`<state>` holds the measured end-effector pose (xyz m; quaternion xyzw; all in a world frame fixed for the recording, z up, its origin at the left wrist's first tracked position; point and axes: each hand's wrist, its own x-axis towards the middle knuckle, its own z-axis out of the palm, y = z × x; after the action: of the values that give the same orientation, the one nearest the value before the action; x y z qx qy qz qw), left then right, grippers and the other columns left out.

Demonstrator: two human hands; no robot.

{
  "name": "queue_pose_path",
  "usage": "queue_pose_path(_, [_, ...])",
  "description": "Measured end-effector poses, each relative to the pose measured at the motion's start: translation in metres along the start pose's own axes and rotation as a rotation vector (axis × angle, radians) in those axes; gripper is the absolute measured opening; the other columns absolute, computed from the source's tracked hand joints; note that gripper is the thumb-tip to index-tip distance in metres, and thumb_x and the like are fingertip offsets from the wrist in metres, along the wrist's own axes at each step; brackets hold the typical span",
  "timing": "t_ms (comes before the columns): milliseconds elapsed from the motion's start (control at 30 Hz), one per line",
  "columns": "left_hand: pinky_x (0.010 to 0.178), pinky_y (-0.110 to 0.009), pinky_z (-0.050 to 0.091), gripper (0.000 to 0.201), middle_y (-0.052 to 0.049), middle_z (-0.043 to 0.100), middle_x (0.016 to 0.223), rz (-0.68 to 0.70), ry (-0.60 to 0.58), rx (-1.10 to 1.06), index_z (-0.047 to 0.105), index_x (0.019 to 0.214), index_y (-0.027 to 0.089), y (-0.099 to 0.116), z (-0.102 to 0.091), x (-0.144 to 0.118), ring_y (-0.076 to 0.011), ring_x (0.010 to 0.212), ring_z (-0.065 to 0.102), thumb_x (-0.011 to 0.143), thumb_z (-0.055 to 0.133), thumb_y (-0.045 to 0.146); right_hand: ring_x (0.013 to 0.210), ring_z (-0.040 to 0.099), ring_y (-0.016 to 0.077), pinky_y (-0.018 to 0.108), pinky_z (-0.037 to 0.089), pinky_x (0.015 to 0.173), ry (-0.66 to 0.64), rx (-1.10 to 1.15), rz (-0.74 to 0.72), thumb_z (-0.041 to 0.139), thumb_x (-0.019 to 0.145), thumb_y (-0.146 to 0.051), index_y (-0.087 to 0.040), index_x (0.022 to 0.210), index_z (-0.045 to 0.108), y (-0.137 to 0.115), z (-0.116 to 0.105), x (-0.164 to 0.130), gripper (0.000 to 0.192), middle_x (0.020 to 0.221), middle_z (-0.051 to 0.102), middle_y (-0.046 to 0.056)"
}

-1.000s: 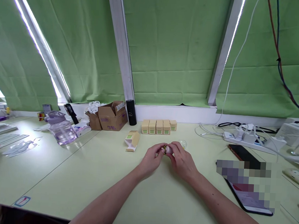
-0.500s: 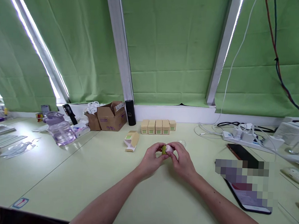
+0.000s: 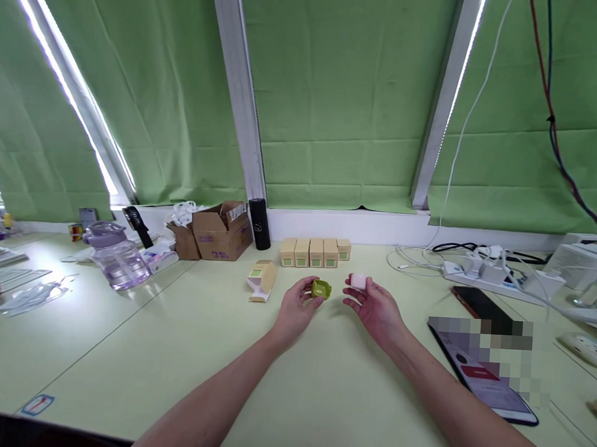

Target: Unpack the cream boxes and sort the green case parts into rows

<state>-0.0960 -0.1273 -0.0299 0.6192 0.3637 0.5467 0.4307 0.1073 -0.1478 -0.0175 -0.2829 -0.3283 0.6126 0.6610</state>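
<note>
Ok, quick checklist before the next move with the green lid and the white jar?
1. Left hand grips green lid: ok.
2. Right hand holds white jar at the fingertips: ok.
3. Lid and jar apart, a gap between them: ok.
4. What is inside the jar: cannot tell.
5. Open carton lying on the table, left of the hands: ok.
6. Phone lies close beside the right forearm, not touching: ok.
</note>
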Motion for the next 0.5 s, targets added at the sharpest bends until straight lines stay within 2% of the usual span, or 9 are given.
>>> queue_pose_path(233, [0.100, -0.041, 0.054, 0.043, -0.012, 0.072, 0.118, 0.023, 0.070, 0.032, 0.065, 0.121, 0.018, 0.0012, -0.0002, 0.0010, -0.0236, 0.108, 0.069, 0.081, 0.079, 0.026, 0.091, 0.072, 0.0230, 0.034, 0.058, 0.074, -0.035, 0.000, 0.012, 0.087, 0.073, -0.052, -0.024, 0.103, 0.073, -0.0056, 0.0065, -0.0064, 0.043, 0.100, 0.076, 0.006])
queue_pose_path(367, [0.100, -0.040, 0.055, 0.043, -0.012, 0.072, 0.117, 0.024, 0.083, 0.037, 0.065, 0.121, 0.018, 0.0040, 0.0002, 0.0005, -0.0230, 0.108, 0.069, 0.081, 0.078, 0.026, 0.092, 0.070, 0.0219, 0.038, 0.059, 0.081, -0.027, -0.084, -0.076, 0.091, 0.070, -0.046, -0.028, 0.106, 0.072, -0.0071, 0.0090, -0.0084, 0.045, 0.097, 0.071, 0.001])
queue_pose_path(500, [0.098, -0.040, 0.055, 0.042, -0.011, 0.073, 0.116, 0.033, 0.095, 0.044, 0.066, 0.119, 0.018, 0.0068, 0.0007, 0.0002, -0.0227, 0.106, 0.069, 0.080, 0.079, 0.027, 0.091, 0.067, 0.0216, 0.043, 0.058, 0.088, -0.018, -0.270, -0.163, 0.091, 0.066, -0.043, -0.025, 0.107, 0.073, -0.0065, 0.0088, -0.0081, 0.048, 0.092, 0.069, 0.002])
